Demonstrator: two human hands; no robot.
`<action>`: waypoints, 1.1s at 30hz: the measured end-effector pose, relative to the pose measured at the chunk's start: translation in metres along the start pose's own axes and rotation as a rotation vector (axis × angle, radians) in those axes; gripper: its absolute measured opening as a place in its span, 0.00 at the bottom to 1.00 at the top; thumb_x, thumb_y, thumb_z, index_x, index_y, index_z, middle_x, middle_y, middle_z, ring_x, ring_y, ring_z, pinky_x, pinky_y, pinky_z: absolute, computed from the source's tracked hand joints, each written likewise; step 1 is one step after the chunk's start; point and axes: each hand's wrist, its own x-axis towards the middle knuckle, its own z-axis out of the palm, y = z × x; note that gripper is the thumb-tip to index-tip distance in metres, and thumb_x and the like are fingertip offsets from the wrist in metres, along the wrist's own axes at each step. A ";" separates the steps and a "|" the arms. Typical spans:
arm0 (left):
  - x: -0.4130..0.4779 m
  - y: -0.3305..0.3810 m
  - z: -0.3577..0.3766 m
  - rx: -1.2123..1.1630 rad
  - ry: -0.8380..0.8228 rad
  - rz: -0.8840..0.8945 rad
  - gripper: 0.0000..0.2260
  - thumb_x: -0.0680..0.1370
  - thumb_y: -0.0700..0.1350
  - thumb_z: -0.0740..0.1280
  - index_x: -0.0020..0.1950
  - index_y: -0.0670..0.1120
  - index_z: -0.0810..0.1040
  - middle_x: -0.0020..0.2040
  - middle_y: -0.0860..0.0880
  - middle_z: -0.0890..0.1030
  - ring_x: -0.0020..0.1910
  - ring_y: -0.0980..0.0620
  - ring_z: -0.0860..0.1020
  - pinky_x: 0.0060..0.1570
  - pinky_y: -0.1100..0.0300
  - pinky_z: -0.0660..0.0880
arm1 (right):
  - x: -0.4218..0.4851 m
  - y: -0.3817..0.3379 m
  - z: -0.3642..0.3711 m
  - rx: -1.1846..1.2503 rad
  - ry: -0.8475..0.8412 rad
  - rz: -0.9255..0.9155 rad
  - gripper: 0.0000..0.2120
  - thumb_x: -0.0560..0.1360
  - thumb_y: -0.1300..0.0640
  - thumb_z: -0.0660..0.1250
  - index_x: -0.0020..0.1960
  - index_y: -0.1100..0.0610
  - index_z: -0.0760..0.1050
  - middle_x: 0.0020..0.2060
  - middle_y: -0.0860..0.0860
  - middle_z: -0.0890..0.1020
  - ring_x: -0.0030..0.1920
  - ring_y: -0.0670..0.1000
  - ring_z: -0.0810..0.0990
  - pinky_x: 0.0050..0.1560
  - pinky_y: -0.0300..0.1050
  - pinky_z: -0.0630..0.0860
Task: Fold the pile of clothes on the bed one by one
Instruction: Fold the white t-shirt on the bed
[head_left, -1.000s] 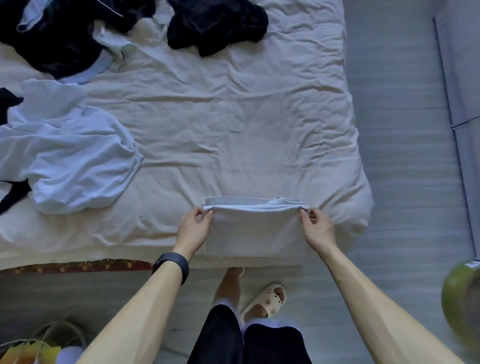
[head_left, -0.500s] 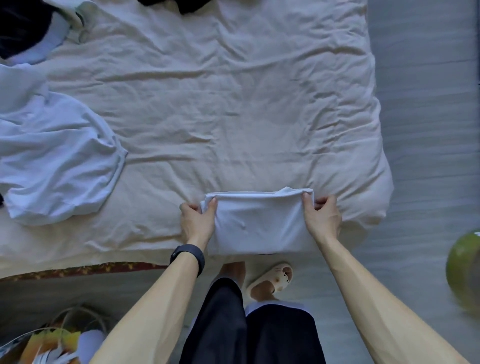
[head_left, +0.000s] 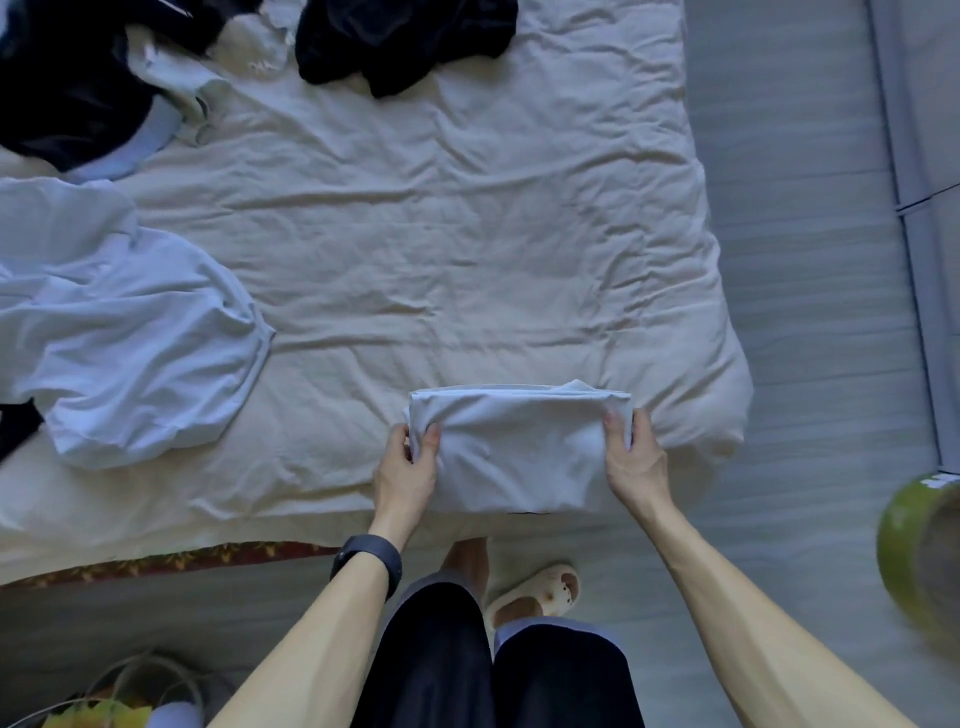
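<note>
A folded white garment (head_left: 519, 447) sits at the near edge of the wrinkled cream bed (head_left: 441, 234), the left grip (head_left: 408, 467) and right grip (head_left: 631, 462) each pinching one end. A pale blue shirt (head_left: 130, 338) lies to the left, dark clothes (head_left: 400, 41) at the far end; grey floor (head_left: 805, 312) runs along the right.

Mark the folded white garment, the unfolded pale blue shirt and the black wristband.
folded white garment (head_left: 519, 457), head view, middle of top face.
pale blue shirt (head_left: 130, 353), head view, centre of crumpled body.
black wristband (head_left: 370, 558), head view, top of the band.
</note>
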 end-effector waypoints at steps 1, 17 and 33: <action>-0.005 0.012 -0.002 0.005 0.051 0.050 0.17 0.81 0.60 0.61 0.48 0.46 0.70 0.37 0.47 0.77 0.38 0.47 0.77 0.37 0.54 0.70 | -0.006 -0.008 -0.003 0.015 0.045 -0.021 0.17 0.83 0.41 0.56 0.50 0.55 0.64 0.37 0.53 0.73 0.45 0.62 0.75 0.43 0.50 0.64; -0.180 0.211 -0.027 -0.035 0.186 0.579 0.18 0.83 0.60 0.57 0.50 0.45 0.71 0.40 0.49 0.78 0.40 0.43 0.76 0.39 0.51 0.69 | -0.131 -0.048 -0.232 0.298 0.501 -0.320 0.19 0.84 0.43 0.58 0.47 0.59 0.72 0.34 0.51 0.77 0.44 0.64 0.78 0.40 0.50 0.64; -0.406 0.402 0.074 -0.200 0.008 1.042 0.16 0.81 0.62 0.61 0.47 0.50 0.77 0.38 0.53 0.81 0.37 0.57 0.78 0.36 0.59 0.73 | -0.240 0.029 -0.513 0.432 0.912 -0.550 0.19 0.79 0.38 0.52 0.54 0.52 0.70 0.43 0.48 0.78 0.45 0.54 0.75 0.45 0.47 0.68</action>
